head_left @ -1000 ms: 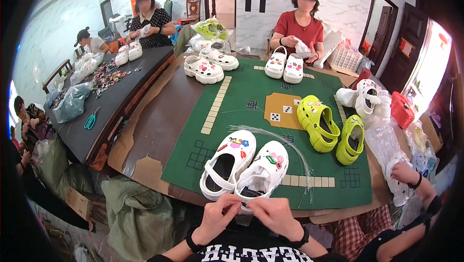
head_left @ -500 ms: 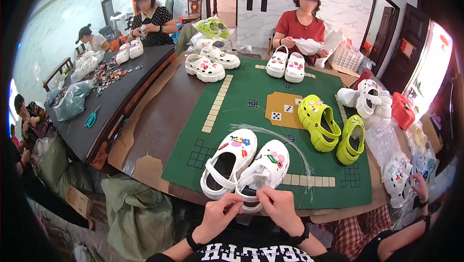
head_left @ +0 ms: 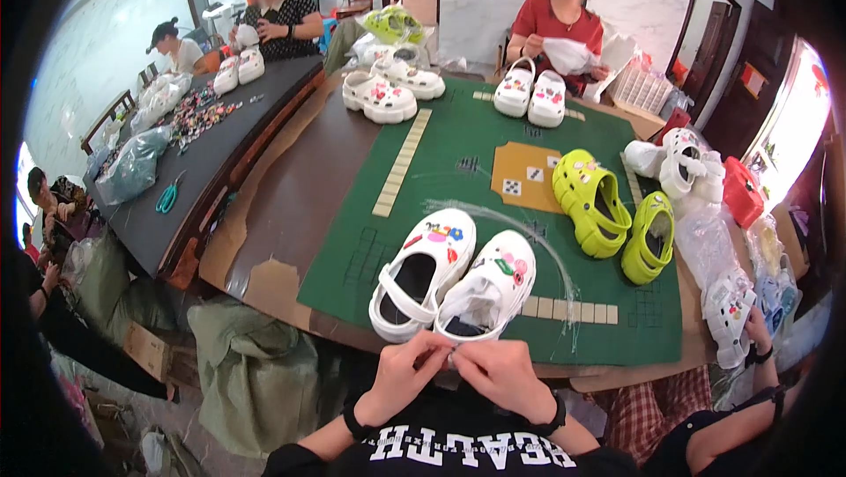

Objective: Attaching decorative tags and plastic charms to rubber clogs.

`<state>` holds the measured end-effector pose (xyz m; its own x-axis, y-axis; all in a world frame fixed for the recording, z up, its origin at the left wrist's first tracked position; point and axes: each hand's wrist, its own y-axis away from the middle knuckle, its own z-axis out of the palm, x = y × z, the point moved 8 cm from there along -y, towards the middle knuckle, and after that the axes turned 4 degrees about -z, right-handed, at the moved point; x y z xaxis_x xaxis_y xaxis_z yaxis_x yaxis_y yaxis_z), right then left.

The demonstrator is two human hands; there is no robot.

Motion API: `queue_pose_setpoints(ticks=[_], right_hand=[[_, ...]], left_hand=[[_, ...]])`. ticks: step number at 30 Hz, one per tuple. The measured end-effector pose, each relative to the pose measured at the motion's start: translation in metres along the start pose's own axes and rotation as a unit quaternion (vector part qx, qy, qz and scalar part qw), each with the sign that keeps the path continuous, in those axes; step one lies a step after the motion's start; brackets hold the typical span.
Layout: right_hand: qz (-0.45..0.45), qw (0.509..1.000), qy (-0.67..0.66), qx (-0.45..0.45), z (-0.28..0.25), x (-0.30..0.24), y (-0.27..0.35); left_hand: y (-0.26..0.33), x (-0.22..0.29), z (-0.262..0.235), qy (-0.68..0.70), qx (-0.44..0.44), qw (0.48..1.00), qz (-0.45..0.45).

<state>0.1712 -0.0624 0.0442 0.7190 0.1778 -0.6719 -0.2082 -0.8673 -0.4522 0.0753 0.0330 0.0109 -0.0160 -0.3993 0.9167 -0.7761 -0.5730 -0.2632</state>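
Observation:
A pair of white clogs with colourful charms stands in front of me on the green mat. The left white clog point(head_left: 438, 242) has its heel strap across the opening. The right white clog point(head_left: 495, 288) has white stuffing inside, and its strap cannot be clearly seen. Just behind its heel, my left hand point(head_left: 407, 377) and my right hand point(head_left: 502, 376) meet, both closed in a pinch. A tiny pale bit shows between the fingertips, too small to name. Thin clear plastic strands point(head_left: 551, 257) lie right of the clogs. Green clogs point(head_left: 590, 206) stand farther right.
More white clogs point(head_left: 379, 96) stand at the mat's far side. Charms point(head_left: 198, 120) and teal scissors point(head_left: 167, 195) lie on the dark left table. Across the table, a person in red point(head_left: 564, 23) holds white material. Another person's hand point(head_left: 758, 327) touches a white clog at right.
My hands have come off the right clog's heel strap area and drawn slightly up and together, still pinching. The view has shifted a little. The person in red still handles the white material.

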Motion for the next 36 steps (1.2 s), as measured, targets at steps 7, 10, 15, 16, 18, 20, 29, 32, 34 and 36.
queue_pose_setpoints(ticks=[7,10,15,16,18,20,29,32,34,36], right_hand=[[0.071,0.996,0.001,0.055,-0.010,0.019,0.002],[-0.001,1.000,-0.005,-0.018,0.004,0.004,0.001],[0.118,0.991,0.002,0.061,-0.012,0.021,0.006],[0.100,0.993,0.000,0.067,-0.014,0.018,0.005],[0.039,0.999,0.010,0.036,-0.005,0.011,0.007],[0.018,1.000,0.019,0.004,0.003,0.005,0.003],[0.041,0.997,0.021,0.055,-0.006,0.008,0.001],[0.129,0.987,0.041,0.083,-0.017,0.021,0.005],[0.062,0.997,0.011,0.053,-0.012,0.011,0.003],[-0.013,0.999,-0.002,0.030,-0.002,-0.004,-0.001]], left_hand=[[0.001,-0.005,-0.002,0.035,-0.003,0.999,-0.025],[0.000,0.001,-0.003,0.023,0.007,1.000,-0.003],[0.003,0.000,-0.004,0.046,0.018,0.999,0.000],[0.003,-0.001,-0.002,0.046,0.009,0.999,-0.012],[0.003,-0.003,0.000,0.045,0.000,0.999,-0.026],[0.002,0.002,0.000,0.033,0.002,0.999,0.013],[0.002,0.000,-0.002,0.041,0.000,0.999,-0.014],[0.003,-0.002,-0.002,0.044,-0.010,0.998,-0.035],[0.005,-0.005,-0.001,0.041,-0.008,0.998,-0.044],[0.003,-0.007,0.002,0.041,-0.012,0.998,-0.046]])
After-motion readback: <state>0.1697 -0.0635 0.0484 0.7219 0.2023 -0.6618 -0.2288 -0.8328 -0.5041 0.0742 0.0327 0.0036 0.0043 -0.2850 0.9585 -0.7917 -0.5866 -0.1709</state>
